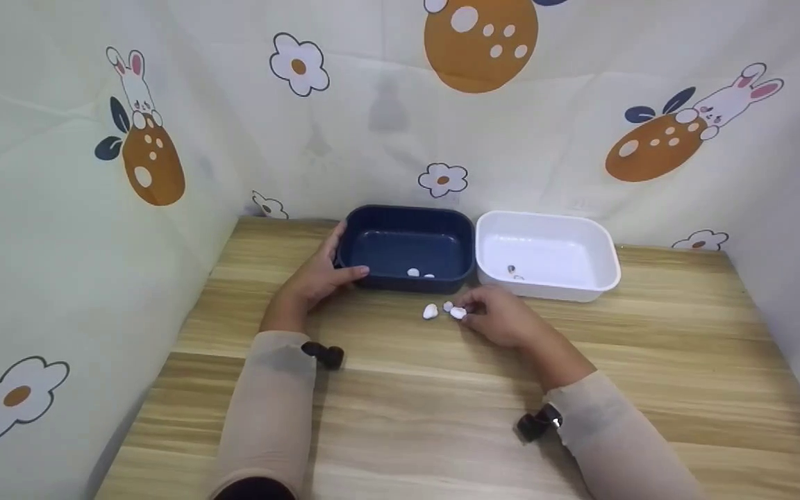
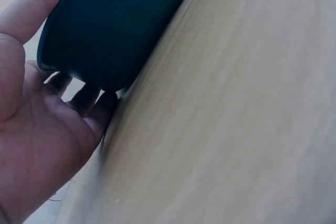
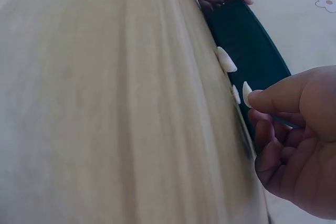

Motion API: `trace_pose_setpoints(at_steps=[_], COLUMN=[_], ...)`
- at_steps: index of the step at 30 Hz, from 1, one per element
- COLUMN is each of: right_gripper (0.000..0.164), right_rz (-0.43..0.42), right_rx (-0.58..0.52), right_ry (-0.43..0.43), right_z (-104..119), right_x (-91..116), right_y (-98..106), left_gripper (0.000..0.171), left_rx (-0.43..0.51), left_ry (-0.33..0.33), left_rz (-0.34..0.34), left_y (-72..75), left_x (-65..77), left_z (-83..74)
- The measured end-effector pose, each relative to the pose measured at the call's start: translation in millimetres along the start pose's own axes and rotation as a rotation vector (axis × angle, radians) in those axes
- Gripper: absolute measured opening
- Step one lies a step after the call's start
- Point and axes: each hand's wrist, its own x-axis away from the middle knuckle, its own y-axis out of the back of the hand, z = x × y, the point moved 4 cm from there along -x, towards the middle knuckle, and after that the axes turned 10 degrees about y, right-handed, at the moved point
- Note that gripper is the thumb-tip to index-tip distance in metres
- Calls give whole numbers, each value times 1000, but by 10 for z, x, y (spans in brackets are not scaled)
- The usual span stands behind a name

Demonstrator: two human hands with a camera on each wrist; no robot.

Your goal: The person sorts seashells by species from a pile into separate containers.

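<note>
A dark blue tub (image 1: 407,248) and a white tub (image 1: 546,253) stand side by side at the back of the wooden table (image 1: 442,403). My left hand (image 1: 317,278) grips the blue tub's left corner (image 2: 100,30), thumb over the rim and fingers round the wall. Two white pebbles (image 1: 419,273) lie inside the blue tub. My right hand (image 1: 501,316) pinches a white pebble (image 1: 458,313) (image 3: 246,93) just above the table in front of the tubs. Two more white pebbles (image 1: 430,311) (image 3: 226,60) lie beside it. A small dark pebble (image 1: 511,269) lies in the white tub.
Fabric walls printed with flowers and rabbits (image 1: 150,139) close in the table at the back and both sides. The table's front half is bare wood.
</note>
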Motion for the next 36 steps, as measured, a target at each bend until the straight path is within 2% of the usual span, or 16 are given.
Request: trace_pose_setpoints(at_steps=[11,18,21,26,36], right_gripper=[23,24,24,25,28], right_rz=[9,-38,-49,-76,-126], right_rx=[-71,-75,-89,-104,-35], right_ry=[-28,3,-11,-49,-59], right_z=[216,320,362,413,515], right_x=[25,-37,-77,-196,-518], right_y=[125,185,200,247,353], left_gripper=[114,112,113,113,113], left_rx=[-18,-6,4,1,4], left_ry=[8,-21,-28,-25,15], left_rz=[-6,-11,-4,-4,7], left_y=[-1,5,3,4,0], left_x=[3,-2,-14,-22,-17], left_z=[-11,-20,-16,-12,-10])
